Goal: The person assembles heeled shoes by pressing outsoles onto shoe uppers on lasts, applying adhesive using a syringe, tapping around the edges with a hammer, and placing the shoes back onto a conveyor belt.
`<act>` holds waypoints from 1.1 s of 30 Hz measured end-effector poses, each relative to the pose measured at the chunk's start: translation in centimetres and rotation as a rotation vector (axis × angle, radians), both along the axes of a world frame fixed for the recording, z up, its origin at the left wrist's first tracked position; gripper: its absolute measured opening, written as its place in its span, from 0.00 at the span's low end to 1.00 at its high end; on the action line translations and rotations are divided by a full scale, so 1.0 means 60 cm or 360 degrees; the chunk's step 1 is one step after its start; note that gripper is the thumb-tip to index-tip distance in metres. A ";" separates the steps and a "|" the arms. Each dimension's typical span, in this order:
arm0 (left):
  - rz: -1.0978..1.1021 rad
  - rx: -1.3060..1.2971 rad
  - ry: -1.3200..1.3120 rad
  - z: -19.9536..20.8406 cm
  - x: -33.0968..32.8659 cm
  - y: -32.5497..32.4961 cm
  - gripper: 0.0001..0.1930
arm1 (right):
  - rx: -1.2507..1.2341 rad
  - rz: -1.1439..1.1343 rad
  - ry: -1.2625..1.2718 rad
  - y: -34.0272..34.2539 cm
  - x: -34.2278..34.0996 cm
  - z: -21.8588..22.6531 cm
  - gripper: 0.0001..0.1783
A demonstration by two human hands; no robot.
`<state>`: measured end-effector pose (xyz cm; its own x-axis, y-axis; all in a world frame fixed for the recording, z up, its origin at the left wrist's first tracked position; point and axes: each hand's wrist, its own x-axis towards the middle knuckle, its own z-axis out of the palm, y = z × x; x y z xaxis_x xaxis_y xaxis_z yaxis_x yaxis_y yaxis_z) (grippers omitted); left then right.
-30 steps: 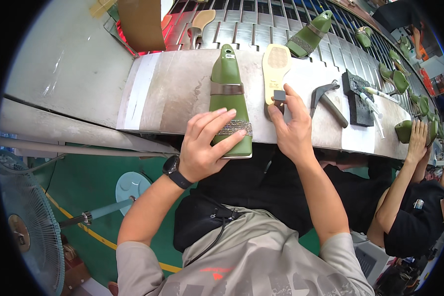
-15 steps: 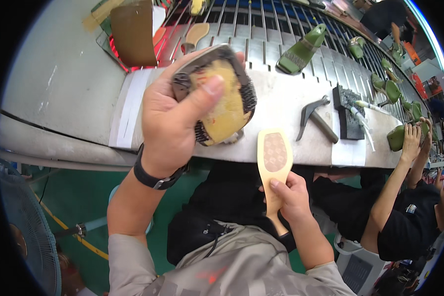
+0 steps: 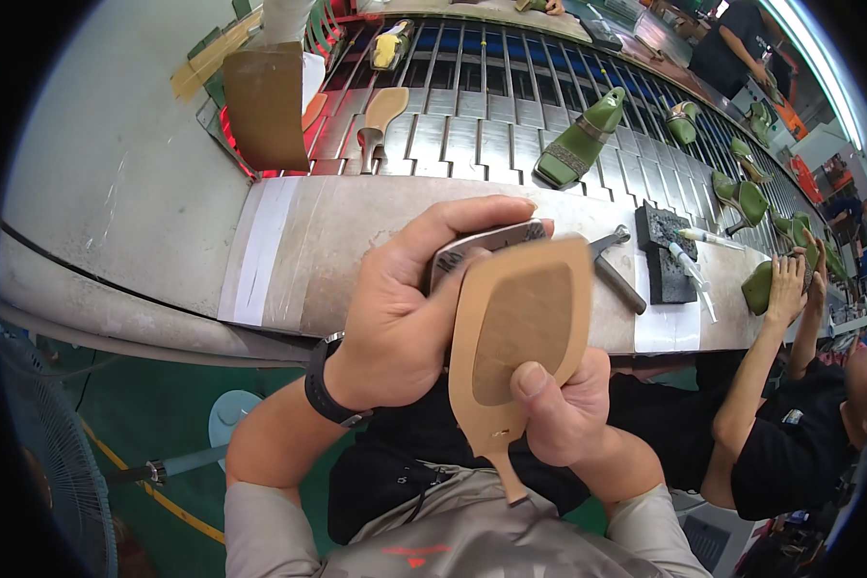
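My left hand (image 3: 385,313) is wrapped around a lasted shoe (image 3: 482,246), mostly hidden behind the fingers and a sole; only a grey-and-dark upper edge shows. My right hand (image 3: 568,409) grips a tan shoe sole (image 3: 573,308) by its edge, thumb pressed on the face. A brown panel fills the sole's wide front, and its narrow tail points down toward my lap. The sole stands tilted in front of the shoe, overlapping my left thumb; whether the two touch I cannot tell.
A hammer (image 3: 618,279) and a black block (image 3: 663,236) with syringes lie on the bench. The conveyor beyond carries a green shoe last (image 3: 583,140) and another sole (image 3: 383,116). A brown flap (image 3: 265,106) hangs far left. At right, a co-worker's hands (image 3: 790,284) hold a green last.
My left hand has come down and right, turning the shoe so its yellow underside no longer shows. My right hand has raised the sole up in front of it.
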<state>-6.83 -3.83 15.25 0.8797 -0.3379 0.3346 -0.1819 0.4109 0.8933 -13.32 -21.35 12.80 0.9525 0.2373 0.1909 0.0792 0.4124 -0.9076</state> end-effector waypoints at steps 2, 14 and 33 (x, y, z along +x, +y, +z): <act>-0.0095 -0.0139 0.0043 -0.008 0.006 0.009 0.29 | -0.0099 0.0016 -0.0035 -0.004 0.003 0.000 0.11; -0.0078 -0.0008 -0.0211 -0.016 -0.021 0.016 0.43 | -0.0256 0.0023 -0.0328 0.004 -0.007 -0.003 0.10; -0.0067 -0.0103 0.0555 0.037 -0.054 0.007 0.35 | -0.0209 0.0006 -0.0199 0.001 -0.022 -0.009 0.10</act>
<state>-10.09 -3.44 17.46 0.9306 -0.3640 0.0383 0.1479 0.4695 0.8704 -14.64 -21.29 12.25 0.9223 0.2716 0.2749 0.1934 0.2917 -0.9368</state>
